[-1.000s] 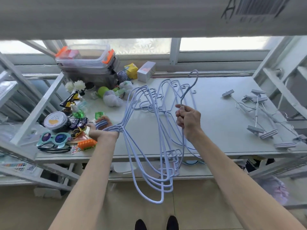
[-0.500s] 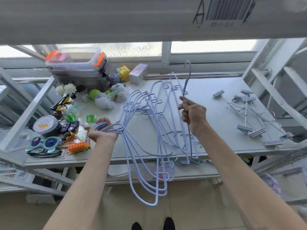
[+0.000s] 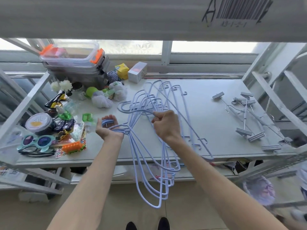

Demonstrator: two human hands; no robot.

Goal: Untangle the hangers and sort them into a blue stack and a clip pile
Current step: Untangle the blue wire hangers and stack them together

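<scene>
In the head view, the left hand [image 3: 108, 128] is held palm up over the table [image 3: 204, 103], fingers curled round the gathered hooks of the blue hangers [image 3: 171, 177]. From that grip the wires fan out, their lower loops hanging past the table's front edge toward the floor and their upper ends lying on the tabletop behind the hands. The right hand [image 3: 166, 125] is just beside the left without touching it, thumb and fingers pinching one hanger's wire near its hook [image 3: 123, 107], which points left above the tabletop. Whether that hanger is free of the others cannot be told. The clip hangers [image 3: 245, 112] lie in a loose heap at the right end of the table, well apart from the blue ones. The left end holds clutter: a clear bin [image 3: 73, 63] with orange latches at the back, a round tin [image 3: 39, 122], teal sunglasses [image 3: 35, 141] and an orange toy [image 3: 74, 146] near the front. A shelf overhead carries a barcode label [image 3: 239, 9].
</scene>
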